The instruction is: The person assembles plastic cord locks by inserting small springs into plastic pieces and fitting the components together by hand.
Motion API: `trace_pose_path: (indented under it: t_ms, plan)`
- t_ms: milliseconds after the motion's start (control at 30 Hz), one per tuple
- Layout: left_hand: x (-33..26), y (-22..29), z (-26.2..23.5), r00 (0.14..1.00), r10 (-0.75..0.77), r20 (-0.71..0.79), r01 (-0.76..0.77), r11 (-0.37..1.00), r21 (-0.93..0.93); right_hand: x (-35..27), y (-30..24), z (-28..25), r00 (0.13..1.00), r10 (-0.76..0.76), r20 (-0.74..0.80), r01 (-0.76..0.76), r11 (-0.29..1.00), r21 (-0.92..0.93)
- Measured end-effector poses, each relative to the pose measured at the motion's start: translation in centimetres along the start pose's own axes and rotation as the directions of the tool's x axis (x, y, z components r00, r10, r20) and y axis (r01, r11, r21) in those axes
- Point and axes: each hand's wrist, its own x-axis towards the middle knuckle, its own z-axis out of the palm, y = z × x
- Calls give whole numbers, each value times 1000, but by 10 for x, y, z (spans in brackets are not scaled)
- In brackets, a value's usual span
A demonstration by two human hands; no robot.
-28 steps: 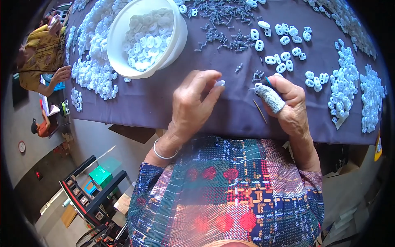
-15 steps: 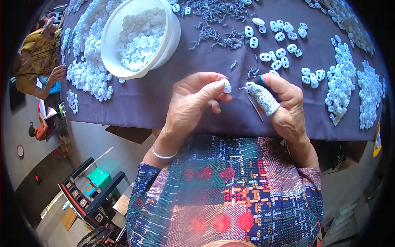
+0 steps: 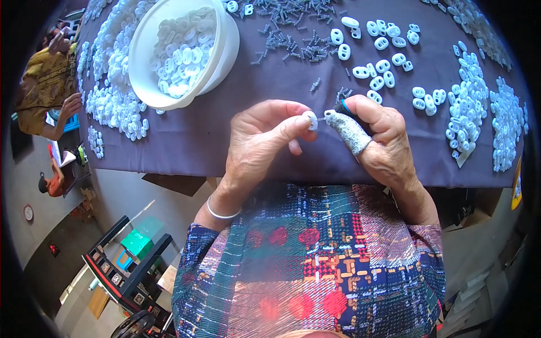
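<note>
My left hand (image 3: pixel 265 141) pinches a small white oval plastic piece (image 3: pixel 309 119) between thumb and forefinger. My right hand (image 3: pixel 378 135), its forefinger wrapped in a grey cloth cot, holds a small metal spring (image 3: pixel 323 117) against that piece, with a dark tool tip (image 3: pixel 341 106) tucked under the thumb. Both hands hover above the near edge of a table covered in purple cloth (image 3: pixel 225 129).
A white bowl (image 3: pixel 225 50) filled with white plastic pieces stands at the back left. Heaps of white pieces (image 3: pixel 115 101) lie left and right (image 3: pixel 479 107), loose ovals (image 3: pixel 383 62) and a scatter of small grey springs (image 3: pixel 293 39) further back. Another person (image 3: pixel 48 84) sits at far left.
My two hands have come together and lifted slightly; the white piece in my left hand now meets the spring held by my right.
</note>
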Motion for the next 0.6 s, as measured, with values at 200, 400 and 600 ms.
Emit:
trace_pose_path:
  t_ms: [200, 400, 600]
  plan:
    - [-1, -1, 3, 1000, 16, -23, -15, 999, 31, 0, 3, 1, 999, 17, 45, -18, 1000, 19]
    - [-1, -3, 5, 999, 30, -32, -29, 999, 34, 1, 1, 1, 998, 16, 61, -17, 1000, 9]
    - [-2, -4, 7, 998, 42, -53, -39, 998, 44, 2, 2, 1, 997, 31, 77, -31, 999, -6]
